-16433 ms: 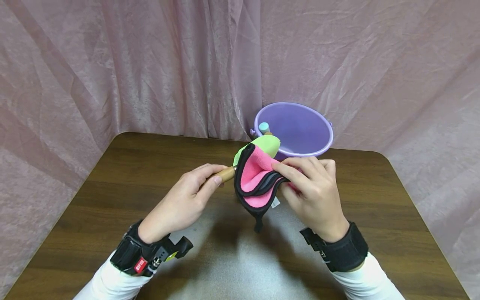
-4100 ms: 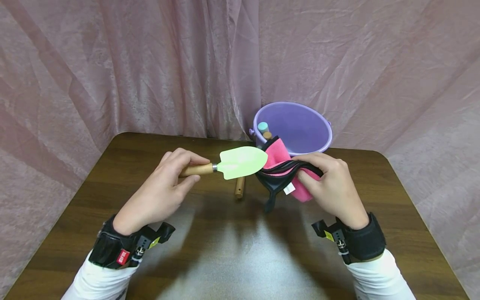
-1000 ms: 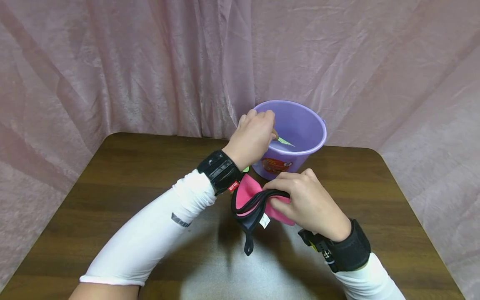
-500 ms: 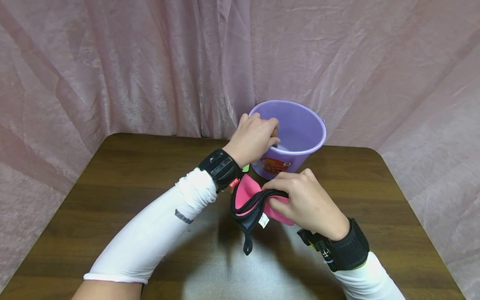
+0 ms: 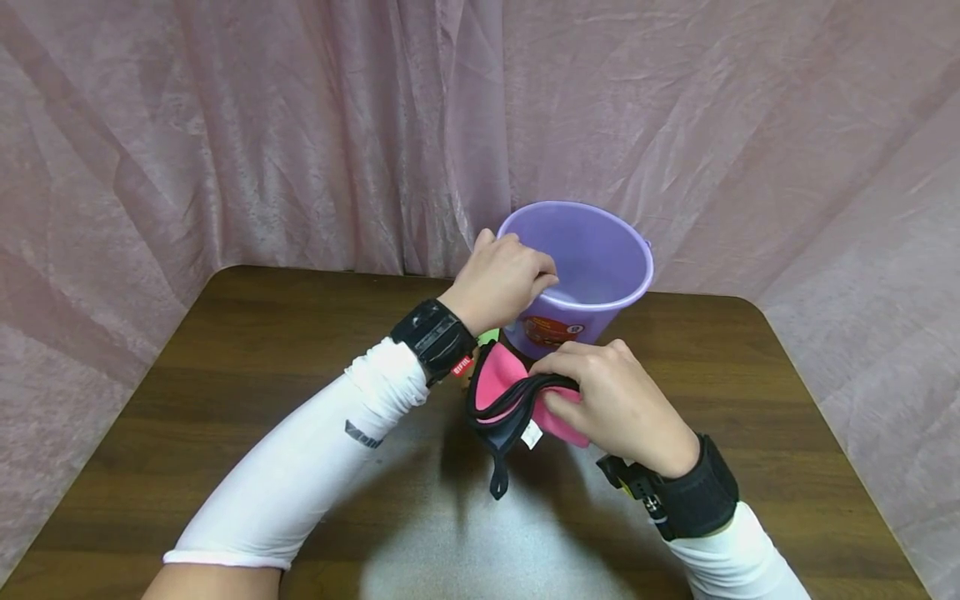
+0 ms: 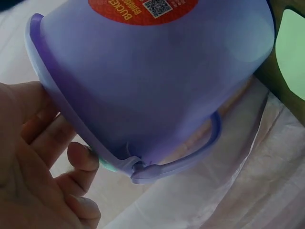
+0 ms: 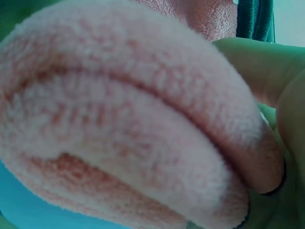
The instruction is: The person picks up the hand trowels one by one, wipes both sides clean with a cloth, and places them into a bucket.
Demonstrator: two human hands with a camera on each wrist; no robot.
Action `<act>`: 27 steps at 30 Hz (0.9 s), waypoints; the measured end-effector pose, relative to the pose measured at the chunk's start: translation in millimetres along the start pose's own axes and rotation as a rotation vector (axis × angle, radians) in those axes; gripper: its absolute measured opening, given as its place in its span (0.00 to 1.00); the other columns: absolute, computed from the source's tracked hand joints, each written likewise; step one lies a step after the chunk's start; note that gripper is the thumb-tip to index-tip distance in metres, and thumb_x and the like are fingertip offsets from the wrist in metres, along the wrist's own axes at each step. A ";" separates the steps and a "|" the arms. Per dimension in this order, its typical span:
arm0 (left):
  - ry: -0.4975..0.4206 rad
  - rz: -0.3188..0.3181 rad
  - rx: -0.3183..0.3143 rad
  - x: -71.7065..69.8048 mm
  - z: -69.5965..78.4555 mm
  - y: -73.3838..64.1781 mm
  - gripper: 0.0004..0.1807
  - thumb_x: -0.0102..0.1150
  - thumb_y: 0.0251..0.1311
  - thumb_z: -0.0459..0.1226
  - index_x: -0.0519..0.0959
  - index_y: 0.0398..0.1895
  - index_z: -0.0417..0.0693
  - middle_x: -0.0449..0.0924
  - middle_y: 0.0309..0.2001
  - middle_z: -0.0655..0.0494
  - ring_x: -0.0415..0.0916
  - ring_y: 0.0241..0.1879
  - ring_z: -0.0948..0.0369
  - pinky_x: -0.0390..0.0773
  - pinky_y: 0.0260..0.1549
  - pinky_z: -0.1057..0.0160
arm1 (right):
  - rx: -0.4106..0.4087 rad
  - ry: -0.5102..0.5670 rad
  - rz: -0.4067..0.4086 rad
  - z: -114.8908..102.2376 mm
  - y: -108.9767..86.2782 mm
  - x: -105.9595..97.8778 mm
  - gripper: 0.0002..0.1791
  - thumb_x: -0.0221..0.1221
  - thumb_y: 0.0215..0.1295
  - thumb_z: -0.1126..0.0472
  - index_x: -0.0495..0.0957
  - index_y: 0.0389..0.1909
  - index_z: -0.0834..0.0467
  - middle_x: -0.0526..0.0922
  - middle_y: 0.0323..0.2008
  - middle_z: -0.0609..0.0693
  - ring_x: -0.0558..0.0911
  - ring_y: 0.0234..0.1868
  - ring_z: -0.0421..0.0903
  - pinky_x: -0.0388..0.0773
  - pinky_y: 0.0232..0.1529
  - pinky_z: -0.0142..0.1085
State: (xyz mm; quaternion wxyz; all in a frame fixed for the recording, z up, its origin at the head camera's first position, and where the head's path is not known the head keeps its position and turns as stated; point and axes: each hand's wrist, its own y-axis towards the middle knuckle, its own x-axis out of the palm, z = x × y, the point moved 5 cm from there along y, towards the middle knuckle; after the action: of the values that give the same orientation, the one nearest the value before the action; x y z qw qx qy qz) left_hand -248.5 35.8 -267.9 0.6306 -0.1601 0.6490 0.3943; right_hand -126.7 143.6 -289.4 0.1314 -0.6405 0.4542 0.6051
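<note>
My left hand (image 5: 501,279) is at the left rim of the purple bucket (image 5: 600,304). Its thumb and forefinger reach over the rim, so their tips and anything between them are hidden. In the left wrist view the other fingers (image 6: 81,157) bend loosely outside the rim, beside a bit of teal (image 6: 108,165). My right hand (image 5: 611,400) grips a folded pink cloth (image 5: 501,379) with black edging, a hanging loop and a white tag. Fluffy pink folds fill the right wrist view. No trowel shows in the bucket's visible part.
A light green tool head (image 5: 489,336) pokes out beside the bucket, partly behind my left wrist; a bit of wooden handle shows below it. The bucket stands near the back edge of the brown wooden table (image 5: 300,333). A pink curtain (image 5: 360,125) hangs behind.
Since about four seconds ago, my left hand has carried the green trowel from above the table to the bucket; the trowel is out of sight now. The right hand keeps its grip on the cloth.
</note>
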 end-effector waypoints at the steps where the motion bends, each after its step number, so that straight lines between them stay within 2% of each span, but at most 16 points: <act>1: -0.008 0.004 -0.001 0.3 -0.7 -0.8 0.13 0.53 0.71 0.52 0.86 0.46 0.63 0.83 0.39 0.68 0.73 0.39 0.61 0.60 0.40 0.55 | 0.000 0.001 0.002 0.4 0.1 0.0 0.10 0.67 0.56 0.57 0.86 0.39 0.43 0.82 0.34 0.33 0.78 0.33 0.33 0.66 0.32 0.38; 6: -0.089 0.068 0.017 -3.9 -3.2 -7.1 0.13 0.56 0.70 0.49 0.85 0.50 0.62 0.83 0.44 0.68 0.72 0.43 0.62 0.60 0.40 0.57 | -0.001 -0.005 0.007 1.1 0.0 -0.6 0.10 0.67 0.56 0.58 0.86 0.39 0.43 0.82 0.35 0.33 0.79 0.35 0.34 0.68 0.33 0.38; 9: -0.166 0.150 0.024 -13.4 -5.2 -12.6 0.13 0.58 0.69 0.47 0.85 0.51 0.59 0.84 0.45 0.66 0.73 0.44 0.63 0.61 0.39 0.57 | -0.003 -0.010 0.012 1.3 0.3 -1.1 0.10 0.67 0.56 0.58 0.86 0.39 0.43 0.82 0.35 0.33 0.79 0.36 0.33 0.67 0.33 0.38; 12: -0.238 0.238 0.000 -25.0 -9.5 -19.5 0.14 0.61 0.67 0.46 0.84 0.52 0.56 0.84 0.47 0.64 0.73 0.44 0.63 0.65 0.42 0.58 | -0.005 -0.005 0.021 2.1 0.8 -2.1 0.10 0.67 0.56 0.58 0.86 0.39 0.43 0.82 0.35 0.33 0.80 0.35 0.33 0.67 0.33 0.38; 16: -0.309 0.332 -0.063 -36.5 -18.2 -31.0 0.14 0.62 0.67 0.43 0.83 0.53 0.53 0.82 0.45 0.62 0.71 0.40 0.63 0.69 0.42 0.62 | 0.006 0.032 0.024 3.1 0.9 -4.1 0.10 0.68 0.56 0.58 0.86 0.40 0.46 0.81 0.33 0.34 0.79 0.31 0.33 0.73 0.35 0.36; 21: -0.355 0.404 -0.154 -39.2 -29.5 -46.0 0.14 0.61 0.67 0.40 0.81 0.53 0.48 0.77 0.39 0.61 0.70 0.37 0.62 0.70 0.36 0.66 | 0.057 0.061 -0.003 4.5 -0.1 -5.8 0.10 0.68 0.57 0.59 0.86 0.41 0.46 0.80 0.33 0.34 0.77 0.32 0.35 0.76 0.37 0.35; 24: -0.358 0.404 -0.223 -34.3 -35.5 -55.9 0.15 0.61 0.66 0.40 0.80 0.54 0.48 0.75 0.40 0.60 0.70 0.38 0.62 0.70 0.36 0.65 | 0.079 0.074 -0.012 5.7 -0.3 -6.2 0.11 0.68 0.58 0.60 0.85 0.41 0.46 0.79 0.33 0.34 0.76 0.33 0.36 0.75 0.38 0.36; 27: -0.370 0.368 -0.302 -23.3 -41.7 -67.2 0.16 0.62 0.66 0.40 0.78 0.55 0.46 0.75 0.41 0.57 0.70 0.39 0.62 0.72 0.36 0.64 | 0.088 0.085 -0.009 7.0 -0.1 -6.8 0.10 0.67 0.59 0.61 0.85 0.42 0.46 0.80 0.33 0.35 0.77 0.33 0.36 0.76 0.39 0.36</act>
State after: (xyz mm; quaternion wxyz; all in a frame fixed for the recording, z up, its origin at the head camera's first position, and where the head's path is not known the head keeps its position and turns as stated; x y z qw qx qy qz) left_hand -226.4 -43.5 -271.1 0.6251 -0.0574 0.4754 0.6164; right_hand -130.2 151.5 -285.0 0.1429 -0.6612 0.4828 0.5562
